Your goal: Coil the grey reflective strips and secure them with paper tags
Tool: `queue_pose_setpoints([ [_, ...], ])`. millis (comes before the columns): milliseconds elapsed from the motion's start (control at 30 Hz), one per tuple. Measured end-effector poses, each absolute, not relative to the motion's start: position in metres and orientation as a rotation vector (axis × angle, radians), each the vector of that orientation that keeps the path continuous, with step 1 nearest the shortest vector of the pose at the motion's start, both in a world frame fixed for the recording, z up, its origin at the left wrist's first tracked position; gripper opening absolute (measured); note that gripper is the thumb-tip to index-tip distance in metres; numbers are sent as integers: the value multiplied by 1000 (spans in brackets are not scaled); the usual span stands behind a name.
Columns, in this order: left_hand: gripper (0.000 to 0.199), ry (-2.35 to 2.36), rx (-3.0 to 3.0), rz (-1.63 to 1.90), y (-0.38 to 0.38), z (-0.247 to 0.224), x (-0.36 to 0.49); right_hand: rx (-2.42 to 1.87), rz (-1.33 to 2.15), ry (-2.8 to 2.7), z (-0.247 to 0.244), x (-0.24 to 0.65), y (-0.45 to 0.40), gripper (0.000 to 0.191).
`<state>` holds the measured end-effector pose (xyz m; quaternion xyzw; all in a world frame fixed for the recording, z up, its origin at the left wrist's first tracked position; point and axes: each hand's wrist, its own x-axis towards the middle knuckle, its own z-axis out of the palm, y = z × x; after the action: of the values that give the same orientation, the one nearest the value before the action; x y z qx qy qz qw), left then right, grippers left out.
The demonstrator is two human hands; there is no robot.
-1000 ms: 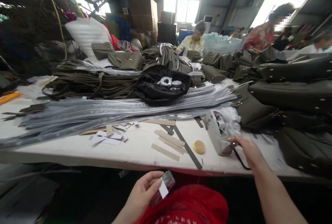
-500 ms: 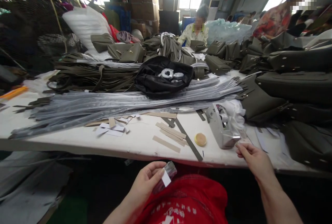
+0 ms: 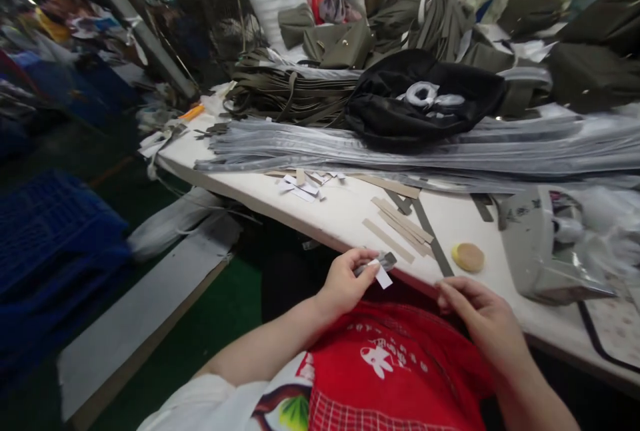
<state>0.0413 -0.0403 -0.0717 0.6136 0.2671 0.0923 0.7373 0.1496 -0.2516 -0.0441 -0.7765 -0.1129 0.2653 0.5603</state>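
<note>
Left fingers (image 3: pixel 368 273) pinched together, and we've got a small grey piece (image 3: pixel 387 260) between thumb and fingertips, with a white slip (image 3: pixel 383 276) angling down from the same grip! Both are near the front edge of the bench (image 3: pixel 345 211), close to our red apron (image 3: pixel 400 338). Over on the other side, our right fingers (image 3: pixel 453 292) are curled, thumb and forefinger tips close together by that same edge; whether anything thin is caught between them, we cannot tell.

Just beyond those right fingertips lies a dark strip (image 3: pixel 433 234), slanting in towards the edge, and a round yellow-rimmed disc (image 3: pixel 469 257) sits beside it. Further right we have the grey tape dispenser (image 3: pixel 525 251), crumpled clear plastic (image 3: pixel 610 218) next to it. Left of the dark strip we see tan strips (image 3: pixel 400 221) in a loose pile, and farther left again, white scraps (image 3: pixel 300 188). Behind all that run long greyish lengths (image 3: pixel 300 144), a black bag (image 3: pixel 385 104) resting on them, white rolls (image 3: pixel 423 94) inside! Dark straps (image 3: pixel 320 94) bunch to its left, olive bags (image 3: pixel 345 48) behind. And down on our left, a blue crate (image 3: pixel 55 271) stands near a pale board (image 3: pixel 150 311).
</note>
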Motion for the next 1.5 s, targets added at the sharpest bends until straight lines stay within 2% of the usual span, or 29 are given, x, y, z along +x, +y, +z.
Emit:
queue_pose_setpoints([
  [167, 27, 638, 1475, 288, -38, -66, 37, -1661, 902, -433, -52, 126, -196, 38],
  [333, 25, 656, 1529, 334, -35, -62, 32, -1643, 975, -404, -62, 124, -177, 44],
  [500, 31, 667, 1472, 343, -37, -63, 31, -1633, 1023, -375, -69, 128, -169, 46],
  [700, 45, 653, 1101, 284, -40, -62, 34, -1492, 1129, -423, -73, 133, -172, 42],
  [1133, 35, 454, 1590, 385, -51, -47, 19, -1818, 780, -475, -70, 122, -157, 39],
  [1233, 34, 464, 1657, 479, -43, -48, 23, -1967, 734, -670, -65, 123, -162, 41],
  [1300, 39, 547, 1599, 454, -34, -52, 26, -2003, 664, -902, -53, 124, -168, 35],
  [1367, 40, 634, 1535, 367, -26, -56, 28, -1978, 462, -1109, -38, 125, -172, 20],
  [1400, 39, 645, 1520, 325, -23, -57, 29, -1959, 363, -1185, -32, 125, -173, 20],
  [1500, 35, 591, 1479, 276, -23, -58, 29, -1936, 361, -1374, -27, 122, -171, 39],
])
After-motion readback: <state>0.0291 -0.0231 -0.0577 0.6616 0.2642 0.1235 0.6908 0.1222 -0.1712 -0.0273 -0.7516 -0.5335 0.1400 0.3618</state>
